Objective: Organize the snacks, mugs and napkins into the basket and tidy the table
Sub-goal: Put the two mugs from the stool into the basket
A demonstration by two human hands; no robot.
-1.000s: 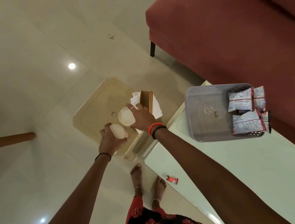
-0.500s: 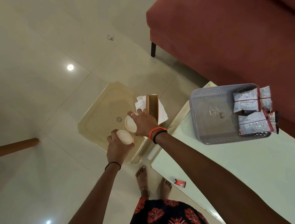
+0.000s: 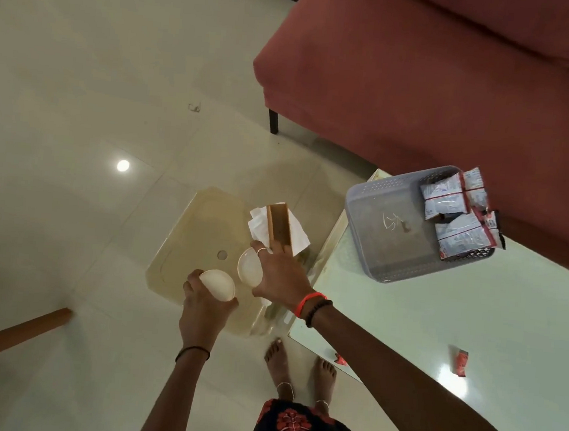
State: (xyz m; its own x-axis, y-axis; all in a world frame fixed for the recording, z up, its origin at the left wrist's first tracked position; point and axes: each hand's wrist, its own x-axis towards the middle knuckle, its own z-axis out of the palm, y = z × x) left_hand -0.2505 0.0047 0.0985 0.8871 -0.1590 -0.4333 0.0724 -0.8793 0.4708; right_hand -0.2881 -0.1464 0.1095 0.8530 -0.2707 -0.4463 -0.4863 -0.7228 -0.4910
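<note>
Clasping a white mug (image 3: 218, 283) in the left grip (image 3: 204, 311), curled round it, above a yellowish low counter (image 3: 184, 241). Pinching a second mug (image 3: 249, 271) in the right grip (image 3: 281, 280) at 1 o'clock of the first, also touching the wooden napkin holder (image 3: 279, 228). Leaving the grey basket (image 3: 381, 196) at 3 o'clock on the pale counter (image 3: 439, 315), snack packets (image 3: 444, 203) along its 3 o'clock rim.

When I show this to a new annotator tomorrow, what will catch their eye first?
Probably the two hands at centre over the low yellowish table: the left hand grips a white mug, the right hand a second mug beside the wooden napkin holder. Next, the grey basket on the pale table at right, snack packets bunched at its right end, with the red sofa behind.
</note>
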